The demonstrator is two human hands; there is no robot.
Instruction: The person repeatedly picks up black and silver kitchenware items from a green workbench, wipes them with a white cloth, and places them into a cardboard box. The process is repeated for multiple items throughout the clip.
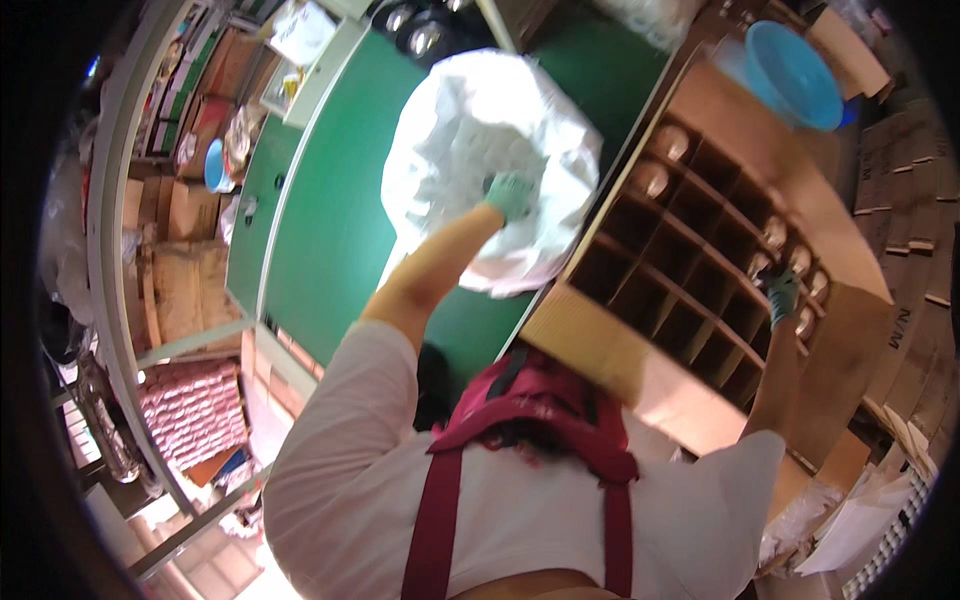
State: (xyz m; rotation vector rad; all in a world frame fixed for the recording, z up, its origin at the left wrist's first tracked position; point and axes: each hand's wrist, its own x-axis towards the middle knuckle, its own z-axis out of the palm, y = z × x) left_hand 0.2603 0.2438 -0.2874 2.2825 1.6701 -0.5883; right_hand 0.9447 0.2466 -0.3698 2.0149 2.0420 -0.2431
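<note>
My left hand [511, 196], in a pale green glove, reaches into a large container lined with a white plastic bag [420, 157] on the green tabletop. Its fingers are partly hidden, and glare blurs the bag's contents. Over the far right cells of a divided cardboard box [585, 341], my right hand [784, 291], also gloved, is at a shiny rounded object [759, 264]; whether it grips this cannot be told. More such shiny objects stand in cells around that hand, and two others [651, 180] sit in cells near the box's upper left.
A light blue plastic basin [793, 75] lies beyond the box, whose flaps stand out around it. Dark round items with shiny centres [424, 41] are at the back of the green table [322, 225]. Flattened cardboard [907, 300] is stacked at right. A metal frame post [112, 225] rises at left.
</note>
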